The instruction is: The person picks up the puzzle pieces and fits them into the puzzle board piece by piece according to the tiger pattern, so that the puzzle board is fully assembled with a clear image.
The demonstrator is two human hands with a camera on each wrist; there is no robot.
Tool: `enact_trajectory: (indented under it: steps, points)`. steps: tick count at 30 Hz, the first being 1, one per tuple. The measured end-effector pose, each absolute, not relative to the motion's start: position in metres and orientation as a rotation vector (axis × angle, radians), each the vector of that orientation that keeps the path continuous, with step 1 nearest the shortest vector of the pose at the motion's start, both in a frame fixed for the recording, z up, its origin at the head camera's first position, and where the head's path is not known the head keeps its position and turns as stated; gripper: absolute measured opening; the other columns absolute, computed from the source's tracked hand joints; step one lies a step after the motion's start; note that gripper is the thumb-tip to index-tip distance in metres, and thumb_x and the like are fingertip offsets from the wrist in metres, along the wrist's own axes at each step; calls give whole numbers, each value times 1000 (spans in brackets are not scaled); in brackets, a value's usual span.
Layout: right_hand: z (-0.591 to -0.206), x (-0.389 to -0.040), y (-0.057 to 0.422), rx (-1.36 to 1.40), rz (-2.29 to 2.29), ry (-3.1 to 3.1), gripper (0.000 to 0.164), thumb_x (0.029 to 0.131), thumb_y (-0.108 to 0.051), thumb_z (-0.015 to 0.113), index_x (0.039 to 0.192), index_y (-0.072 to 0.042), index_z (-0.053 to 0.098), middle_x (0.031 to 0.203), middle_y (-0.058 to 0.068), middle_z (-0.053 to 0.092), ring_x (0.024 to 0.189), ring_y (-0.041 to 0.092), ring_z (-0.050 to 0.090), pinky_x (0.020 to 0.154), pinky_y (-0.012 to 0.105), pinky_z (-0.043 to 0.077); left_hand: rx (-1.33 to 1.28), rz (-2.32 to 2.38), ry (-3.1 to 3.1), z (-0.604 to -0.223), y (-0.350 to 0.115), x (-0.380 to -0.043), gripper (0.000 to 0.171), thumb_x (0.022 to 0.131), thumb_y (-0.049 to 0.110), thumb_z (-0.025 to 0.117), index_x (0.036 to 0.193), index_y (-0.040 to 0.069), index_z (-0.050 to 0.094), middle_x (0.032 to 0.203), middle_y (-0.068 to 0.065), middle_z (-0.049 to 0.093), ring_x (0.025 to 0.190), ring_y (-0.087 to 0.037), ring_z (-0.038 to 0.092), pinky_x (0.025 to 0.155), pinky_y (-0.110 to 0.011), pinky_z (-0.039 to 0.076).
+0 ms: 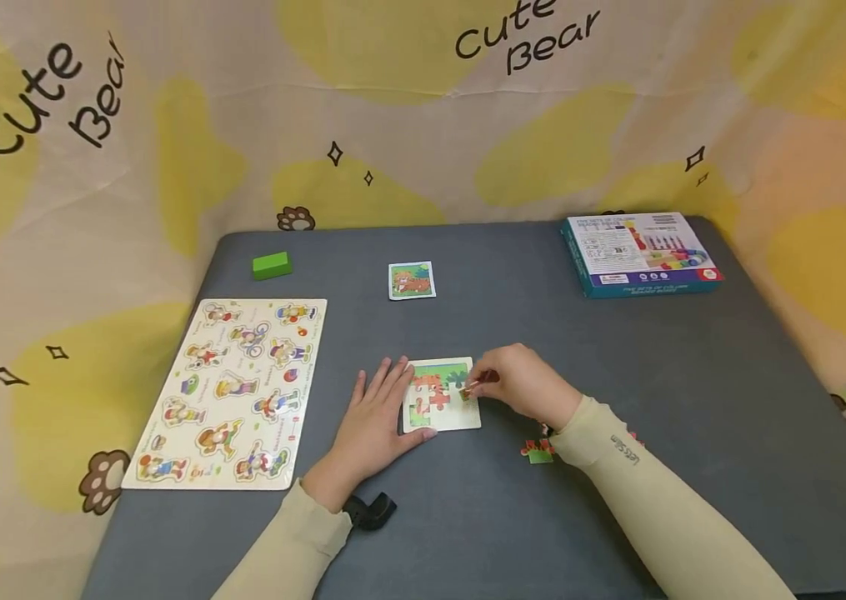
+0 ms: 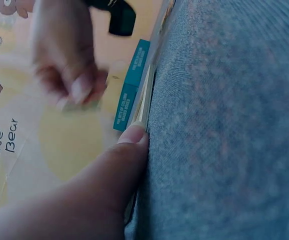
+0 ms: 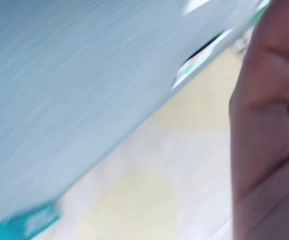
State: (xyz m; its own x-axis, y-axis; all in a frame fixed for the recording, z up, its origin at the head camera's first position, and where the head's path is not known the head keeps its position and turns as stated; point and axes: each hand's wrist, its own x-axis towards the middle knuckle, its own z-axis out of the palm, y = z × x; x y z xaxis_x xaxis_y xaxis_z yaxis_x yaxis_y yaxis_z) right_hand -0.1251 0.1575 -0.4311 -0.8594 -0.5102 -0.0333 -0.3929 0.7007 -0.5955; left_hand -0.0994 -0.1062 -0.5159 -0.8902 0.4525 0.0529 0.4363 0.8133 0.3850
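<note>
Plainly, two hands (image 1: 377,421) (image 1: 523,385) flank one puzzle board (image 1: 458,414).

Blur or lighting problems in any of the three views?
Head: mostly sharp, soft shadow on the table beside the right sleeve. Left wrist: dim and bluish, right hand blurred, teal box lettering still readable. Right wrist: table streaked and teal box smeared, likely motion blur; right hand shaded at the frame's right edge.
</note>
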Motion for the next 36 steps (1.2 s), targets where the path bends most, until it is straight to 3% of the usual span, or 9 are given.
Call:
enact_trajectory:
  steps: [7,14,22,30,36]
  points:
    - [-446,-140,104,-736,-928,2706,6,88,-14,86,92,-10,85,82,-5,71,70,7,58,64,24,50,703,623,2950,-515,-107,-99,110,88,63,76,167,8,23,174,-6,20,161,-25,8,128,-55,1]
    - [-458,-143,90,-595,-957,2687,9,88,-18,87,91,-12,81,74,-8,68,68,7,60,63,25,50,660,623,2961,-517,-105,-100,115,86,66,77,167,5,23,174,-10,18,161,-25,7,128,-54,0]
    - [-463,-135,83,-711,-761,2879,11,88,-19,88,95,-13,83,83,-5,60,71,11,59,66,30,52,665,627,2974,-518,-108,-99,114,86,66,77,166,5,24,173,-10,20,161,-26,8,128,-54,1]
    - [-464,-102,94,-1345,-98,3015,24,91,-17,83,115,-11,80,113,3,73,104,21,69,91,34,59,683,626,2968,-521,-105,-98,113,87,68,74,166,4,24,173,-11,21,161,-27,9,128,-56,3]
    - [-469,-98,99,-1444,43,2974,38,95,-16,79,131,-9,74,130,5,69,122,24,64,101,36,55,694,709,2946,-516,-110,-99,104,91,61,75,165,4,28,172,-11,24,161,-29,9,127,-58,2]
